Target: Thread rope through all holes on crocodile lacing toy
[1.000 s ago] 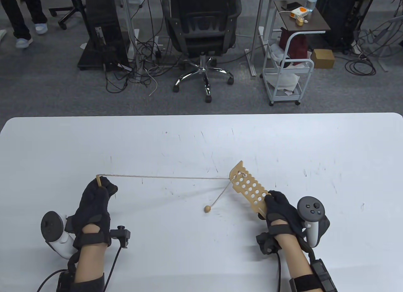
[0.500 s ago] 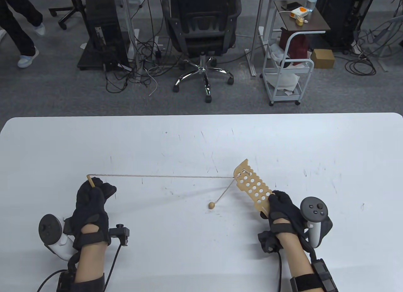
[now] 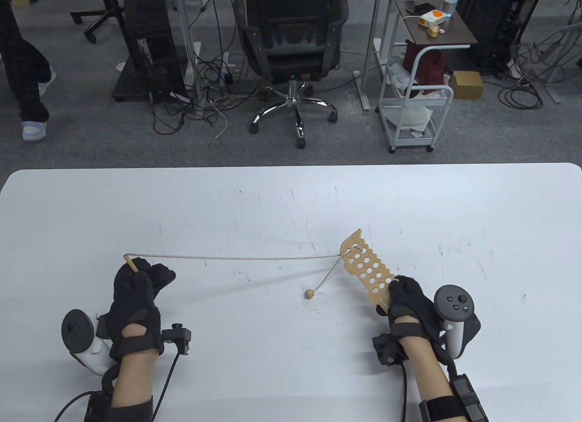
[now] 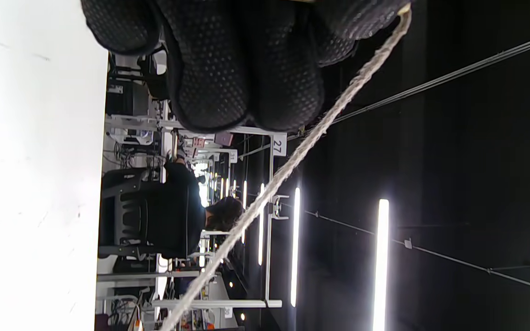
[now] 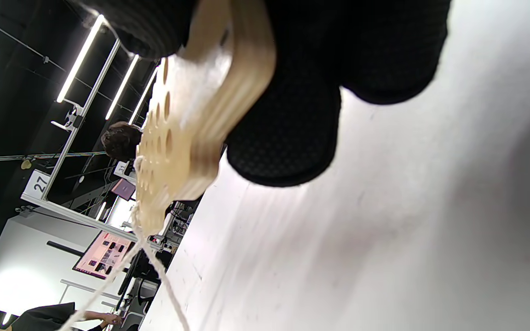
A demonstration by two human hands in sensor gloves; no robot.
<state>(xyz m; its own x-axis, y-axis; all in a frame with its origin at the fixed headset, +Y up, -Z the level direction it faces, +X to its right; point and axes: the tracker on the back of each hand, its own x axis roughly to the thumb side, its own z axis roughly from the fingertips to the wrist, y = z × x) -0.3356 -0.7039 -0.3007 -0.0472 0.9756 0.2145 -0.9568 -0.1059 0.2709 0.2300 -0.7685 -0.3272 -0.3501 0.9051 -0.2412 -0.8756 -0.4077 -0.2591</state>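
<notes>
A flat wooden crocodile lacing toy (image 3: 367, 269) with several round holes is lifted off the white table (image 3: 291, 199); my right hand (image 3: 406, 299) grips its near end. In the right wrist view the toy (image 5: 187, 124) runs away from my curled fingers (image 5: 288, 128). A beige rope (image 3: 236, 258) passes through a hole at the toy's far tip and stretches left, slightly sagging, to a wooden needle (image 3: 130, 263) pinched by my left hand (image 3: 138, 288). The rope's short tail ends in a wooden bead (image 3: 309, 294) on the table. The left wrist view shows the rope (image 4: 292, 161) leaving my fingers (image 4: 242, 69).
Beyond the table's far edge stand an office chair (image 3: 291, 44), a computer tower (image 3: 148, 40) with floor cables, and a white cart (image 3: 416, 99). A person's legs (image 3: 25, 76) are at the far left.
My left hand first drew the needle further left, then eased slightly right, and the rope now sags. The toy and bead shifted a little to the right. A person walked at far left.
</notes>
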